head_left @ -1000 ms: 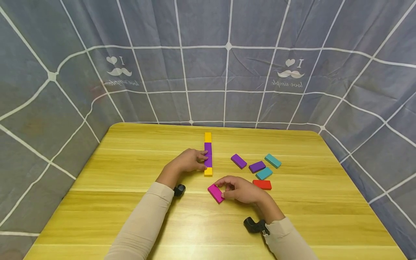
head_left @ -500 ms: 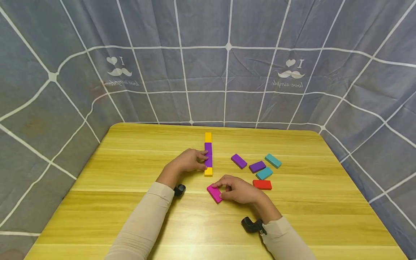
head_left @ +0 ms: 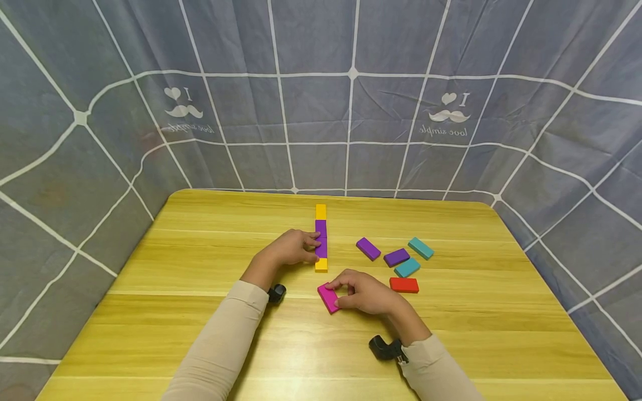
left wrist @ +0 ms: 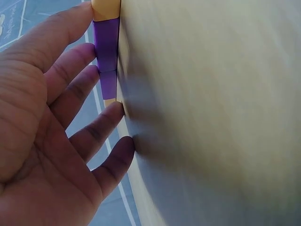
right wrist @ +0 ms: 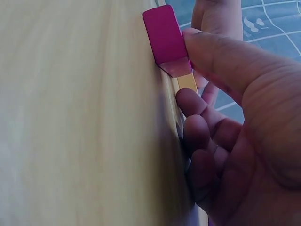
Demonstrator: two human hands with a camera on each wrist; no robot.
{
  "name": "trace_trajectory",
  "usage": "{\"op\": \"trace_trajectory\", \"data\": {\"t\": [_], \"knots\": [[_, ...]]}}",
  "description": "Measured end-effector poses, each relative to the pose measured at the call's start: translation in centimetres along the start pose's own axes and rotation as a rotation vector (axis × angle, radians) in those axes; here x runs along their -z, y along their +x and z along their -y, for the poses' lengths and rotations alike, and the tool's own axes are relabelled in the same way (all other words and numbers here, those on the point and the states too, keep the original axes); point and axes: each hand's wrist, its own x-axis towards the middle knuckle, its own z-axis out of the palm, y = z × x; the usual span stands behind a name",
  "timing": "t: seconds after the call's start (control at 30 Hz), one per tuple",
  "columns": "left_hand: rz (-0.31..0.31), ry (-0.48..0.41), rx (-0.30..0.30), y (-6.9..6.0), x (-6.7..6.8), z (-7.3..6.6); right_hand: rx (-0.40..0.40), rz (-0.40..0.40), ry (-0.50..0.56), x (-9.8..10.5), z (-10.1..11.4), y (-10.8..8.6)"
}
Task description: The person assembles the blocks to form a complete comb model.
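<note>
Grey-blue curtain (head_left: 321, 106) with white grid lines, creased, closes off the far side and both flanks. From the head view I read two white moustache prints on it, left print (head_left: 184, 111) and right print (head_left: 448, 115), both beyond the block row (head_left: 324, 238), one off each side, lettering mirrored. Table (head_left: 200, 234) is yellowish wood grain, far corners rounded, pale glare on the near side of the row. Row runs near to far: near yellow block (head_left: 321, 265), two purple, far yellow block (head_left: 321, 211), end to end.

Left hand (head_left: 295, 247) is at the row's left side, fingers spread, tips against its edge, nothing pinched. Right hand (head_left: 373, 293) is near and right of the row, pinching the magenta block (head_left: 328, 299) between thumb and fingers. That block sits just short of the row's near end, slanted, not touching it; can't tell if it's flat on the wood.

Right of the row, loose: purple block (head_left: 368, 249) closest, then dark purple block (head_left: 397, 257) just beside a teal block (head_left: 408, 268), second teal block (head_left: 421, 248) farthest out, red block (head_left: 404, 285) nearer my side. Beige sleeves (head_left: 215, 340) on both arms.
</note>
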Motion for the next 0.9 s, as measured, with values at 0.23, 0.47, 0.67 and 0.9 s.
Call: {"op": "trace_trajectory", "data": {"t": [0.23, 0.47, 0.67, 0.9], "knots": [[-0.005, -0.012, 0.009, 0.0, 0.0, -0.1, -0.019, -0.025, -0.016, -0.1, 0.0, 0.2], [-0.005, -0.008, 0.013, 0.1, 0.1, -0.3, -0.009, -0.063, -0.031, -0.2, -0.2, 0.5], [-0.011, -0.012, 0.011, 0.0, 0.2, -0.4, -0.009, -0.099, -0.063, -0.4, -0.3, 0.8], [-0.01, -0.019, 0.016, 0.0, 0.2, -0.5, -0.022, -0.113, -0.075, -0.6, -0.2, 1.2]]}}
